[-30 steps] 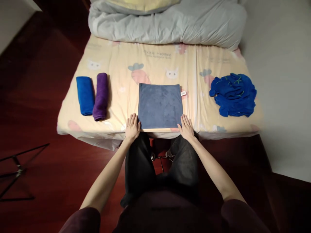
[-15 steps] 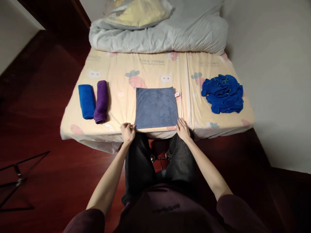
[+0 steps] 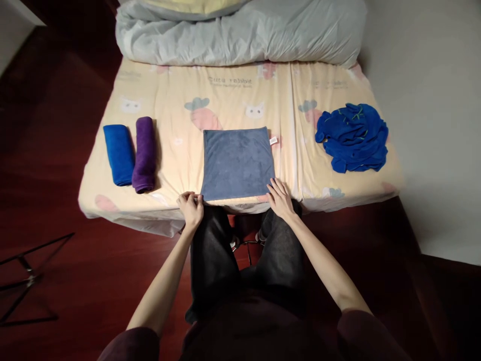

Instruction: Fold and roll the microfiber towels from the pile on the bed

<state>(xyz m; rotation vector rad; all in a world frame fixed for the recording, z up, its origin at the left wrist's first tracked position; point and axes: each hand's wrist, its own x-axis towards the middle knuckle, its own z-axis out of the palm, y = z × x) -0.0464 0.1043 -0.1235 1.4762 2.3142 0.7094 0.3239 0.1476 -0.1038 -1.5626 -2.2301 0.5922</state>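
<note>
A grey-blue cloth (image 3: 238, 163) lies flat on the patterned bed sheet (image 3: 173, 165), with a white tag at its right edge. At the cloth's near left corner, my left hand (image 3: 191, 208) is closed, its fingertips pinching that corner. My right hand (image 3: 280, 199) rests over the near right corner with its fingers stretched out. To the left lie a folded blue cloth (image 3: 119, 155) and a rolled purple cloth (image 3: 145, 155), side by side. A crumpled blue cloth (image 3: 353, 138) with green lines sits on the right.
A grey quilt (image 3: 240, 37) is bunched across the far side of the bed, with something yellow on it. Thin black stand legs (image 3: 30, 278) are on the red floor (image 3: 93, 281) at the left. A pale wall (image 3: 432, 125) borders the right side.
The view has shifted closer over the bed. My right hand has spread its fingers a little at the corner. The grey-blue cloth and the other cloths lie as before.
</note>
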